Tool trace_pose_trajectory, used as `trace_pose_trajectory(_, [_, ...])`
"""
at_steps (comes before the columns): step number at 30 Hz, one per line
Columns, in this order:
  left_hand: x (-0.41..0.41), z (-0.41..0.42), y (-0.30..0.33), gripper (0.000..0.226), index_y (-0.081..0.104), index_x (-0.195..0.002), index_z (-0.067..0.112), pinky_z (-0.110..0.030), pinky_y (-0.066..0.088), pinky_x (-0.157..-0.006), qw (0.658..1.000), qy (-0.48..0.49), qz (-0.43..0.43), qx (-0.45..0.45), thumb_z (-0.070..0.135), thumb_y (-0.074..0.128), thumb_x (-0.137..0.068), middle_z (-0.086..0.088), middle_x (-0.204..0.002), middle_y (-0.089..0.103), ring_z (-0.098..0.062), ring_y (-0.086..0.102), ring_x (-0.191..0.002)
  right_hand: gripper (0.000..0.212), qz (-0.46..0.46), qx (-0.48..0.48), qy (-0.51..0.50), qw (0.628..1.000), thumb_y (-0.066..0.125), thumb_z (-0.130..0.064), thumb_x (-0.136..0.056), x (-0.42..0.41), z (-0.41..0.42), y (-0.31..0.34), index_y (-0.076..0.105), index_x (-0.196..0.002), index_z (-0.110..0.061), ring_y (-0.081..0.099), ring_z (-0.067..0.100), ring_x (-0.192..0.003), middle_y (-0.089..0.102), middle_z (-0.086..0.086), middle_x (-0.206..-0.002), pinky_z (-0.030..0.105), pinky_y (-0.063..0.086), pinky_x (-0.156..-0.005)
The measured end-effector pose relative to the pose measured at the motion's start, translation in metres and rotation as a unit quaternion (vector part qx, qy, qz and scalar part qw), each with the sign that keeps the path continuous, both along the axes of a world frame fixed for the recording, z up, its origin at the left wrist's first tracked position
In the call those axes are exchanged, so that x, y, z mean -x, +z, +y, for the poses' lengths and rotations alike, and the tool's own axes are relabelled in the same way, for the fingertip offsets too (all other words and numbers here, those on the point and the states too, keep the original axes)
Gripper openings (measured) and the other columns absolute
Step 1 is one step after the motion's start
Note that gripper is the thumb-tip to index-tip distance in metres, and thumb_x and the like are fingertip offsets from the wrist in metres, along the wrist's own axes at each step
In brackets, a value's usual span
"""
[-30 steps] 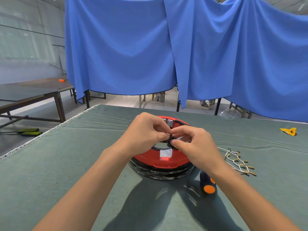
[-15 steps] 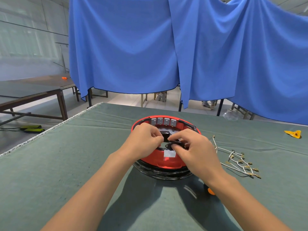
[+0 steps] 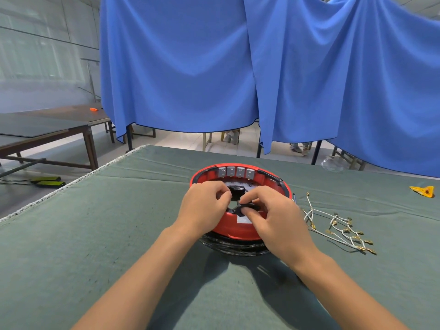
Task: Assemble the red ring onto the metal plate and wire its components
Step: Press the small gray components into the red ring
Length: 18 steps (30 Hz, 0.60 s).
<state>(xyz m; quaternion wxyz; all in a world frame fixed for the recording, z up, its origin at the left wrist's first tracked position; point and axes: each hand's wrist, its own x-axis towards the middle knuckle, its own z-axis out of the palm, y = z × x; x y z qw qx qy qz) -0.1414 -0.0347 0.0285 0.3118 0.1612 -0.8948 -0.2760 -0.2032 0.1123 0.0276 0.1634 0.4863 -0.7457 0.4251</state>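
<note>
The red ring sits on a dark round base in the middle of the green table. Several grey terminal blocks line the ring's far inner wall. A black part lies at the ring's centre. My right hand pinches a small black component over the ring's near edge. My left hand has its fingers curled beside that component, fingertips close to it; what they hold is hidden. A bundle of white wires with brass terminals lies to the right of the ring.
A yellow scrap lies at the table's far right. Blue cloth hangs behind the table. The table's left edge runs diagonally, with a dark bench beyond it. A thin tool tip shows beside the ring.
Both hands have lowered toward the ring's near side, uncovering the terminal blocks and the black centre part. The view has shifted, so the orange-ended tool by my right wrist is hidden.
</note>
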Motion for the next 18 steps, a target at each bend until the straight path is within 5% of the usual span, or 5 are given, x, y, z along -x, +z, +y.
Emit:
trace_pose_trajectory(10, [0.0028, -0.0018, -0.0044, 0.017, 0.068, -0.082, 0.021, -0.035, 0.048, -0.079, 1.000, 0.010, 0.013, -0.001, 0.021, 0.053, -0.090, 0.010, -0.073, 0.065, -0.014, 0.061, -0.077, 0.012, 0.094, 0.014, -0.019, 0.995, 0.070, -0.004, -0.081, -0.0043, -0.0006, -0.0056, 0.065, -0.087, -0.012, 0.065, 0.018, -0.078, 0.068, -0.004, -0.086, 0.041, 0.055, -0.064])
trace_pose_trajectory(18, [0.0043, -0.0034, -0.0065, 0.016, 0.070, -0.087, 0.016, -0.035, 0.051, -0.072, 0.999, 0.017, 0.049, 0.003, 0.020, 0.055, -0.091, 0.004, -0.080, 0.070, -0.013, 0.063, -0.076, 0.013, 0.057, 0.029, -0.004, 0.998, 0.070, -0.008, -0.081, -0.0011, -0.0003, -0.0084, 0.062, -0.086, -0.018, 0.063, 0.013, -0.082, 0.066, -0.009, -0.089, 0.038, 0.055, -0.067])
